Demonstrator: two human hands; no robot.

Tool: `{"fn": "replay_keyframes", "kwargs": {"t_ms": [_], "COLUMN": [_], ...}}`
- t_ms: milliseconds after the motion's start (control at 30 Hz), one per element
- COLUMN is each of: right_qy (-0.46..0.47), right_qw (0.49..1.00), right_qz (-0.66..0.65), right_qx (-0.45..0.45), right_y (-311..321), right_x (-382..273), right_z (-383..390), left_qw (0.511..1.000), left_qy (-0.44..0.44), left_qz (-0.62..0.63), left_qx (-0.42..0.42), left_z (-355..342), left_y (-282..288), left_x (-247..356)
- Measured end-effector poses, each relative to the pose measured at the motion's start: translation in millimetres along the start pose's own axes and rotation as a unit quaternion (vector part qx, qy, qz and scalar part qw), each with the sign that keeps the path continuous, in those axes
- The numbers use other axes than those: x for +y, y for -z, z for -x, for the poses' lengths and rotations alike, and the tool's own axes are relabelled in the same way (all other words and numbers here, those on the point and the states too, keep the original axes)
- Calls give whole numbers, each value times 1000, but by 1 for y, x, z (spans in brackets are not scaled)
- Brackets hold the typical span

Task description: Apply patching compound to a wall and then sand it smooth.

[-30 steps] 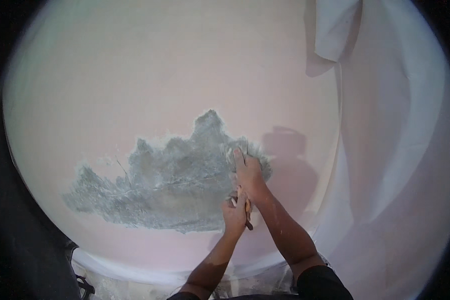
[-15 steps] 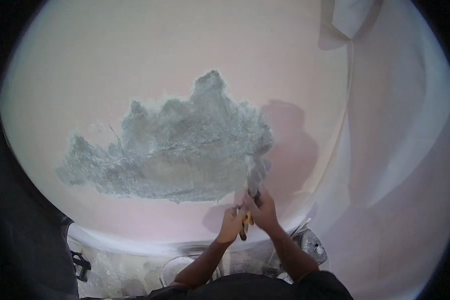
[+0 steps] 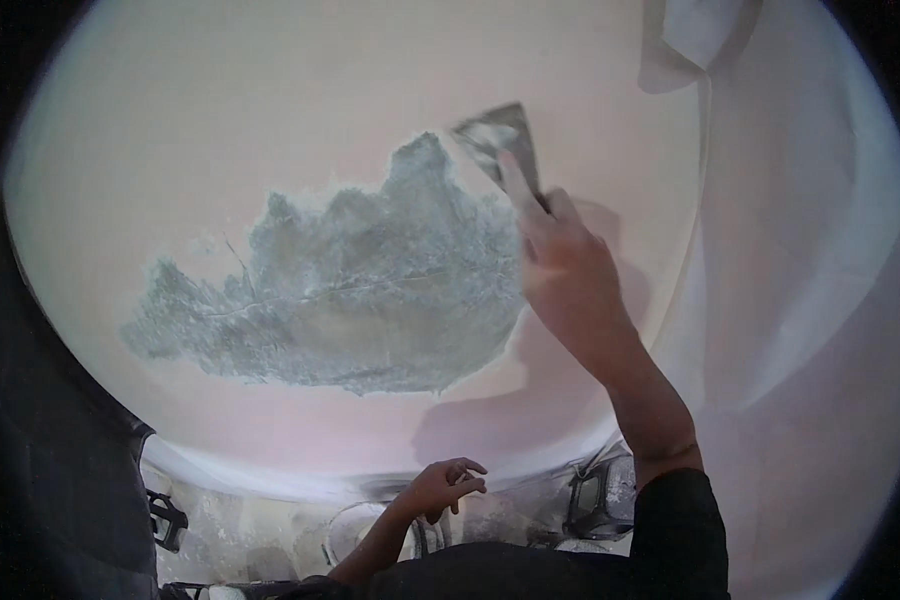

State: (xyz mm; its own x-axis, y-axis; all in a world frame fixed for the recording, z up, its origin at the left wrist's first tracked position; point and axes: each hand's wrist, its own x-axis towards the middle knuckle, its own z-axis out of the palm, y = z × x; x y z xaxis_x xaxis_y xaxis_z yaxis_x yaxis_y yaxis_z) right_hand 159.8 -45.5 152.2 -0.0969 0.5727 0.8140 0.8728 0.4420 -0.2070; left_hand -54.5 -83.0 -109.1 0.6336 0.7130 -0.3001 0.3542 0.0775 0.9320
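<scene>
My right hand (image 3: 570, 265) grips a putty knife (image 3: 500, 140), its index finger stretched along the wide blade. White filler shows on the blade, which is at the wall just right of the patch's upper peak. The rough grey patch (image 3: 370, 290) spreads over the pale pink wall (image 3: 320, 100), with a thin crack line running across it. Low in front of me, my left hand (image 3: 438, 490) hangs away from the wall, fingers loosely curled and apart, with nothing visible in it. The knife's handle is hidden inside my right hand.
White sheeting (image 3: 790, 250) covers the surface to the right. A dark surface (image 3: 60, 440) stands at the left edge. Below lies a stained floor (image 3: 260, 520) with a black-framed object (image 3: 600, 500) and a pale round container (image 3: 355, 530) partly behind my left arm.
My hands have parted. The right has swung up and right with the putty knife to the patch's upper edge; the left has dropped lower, and the yellow-and-black handle no longer shows.
</scene>
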Motion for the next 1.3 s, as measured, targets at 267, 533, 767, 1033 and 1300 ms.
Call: {"fn": "replay_keyframes", "kwargs": {"t_ms": [267,533,767,1033,1300], "right_qy": [-127,-131,-23,-113,-221], "right_qw": [970,974,999,990,924], "right_qz": [-19,-105,-16,-24,-109], "right_qx": [-205,-150,24,-75,-292], "right_y": [-154,-153,-79,-160,-238], "right_x": [5,-1,-40,-30,-14], "right_z": [150,174,-8,86,302], "left_qw": [999,997,991,996,987], "left_qy": [10,30,-46,35,39], "left_qz": [33,-3,23,8,-137], "left_qx": [24,72,122,76,77], "left_z": [5,17,19,4,18], "left_y": [-17,-1,-9,-10,-20], "left_x": [-3,-32,-23,-27,-77]}}
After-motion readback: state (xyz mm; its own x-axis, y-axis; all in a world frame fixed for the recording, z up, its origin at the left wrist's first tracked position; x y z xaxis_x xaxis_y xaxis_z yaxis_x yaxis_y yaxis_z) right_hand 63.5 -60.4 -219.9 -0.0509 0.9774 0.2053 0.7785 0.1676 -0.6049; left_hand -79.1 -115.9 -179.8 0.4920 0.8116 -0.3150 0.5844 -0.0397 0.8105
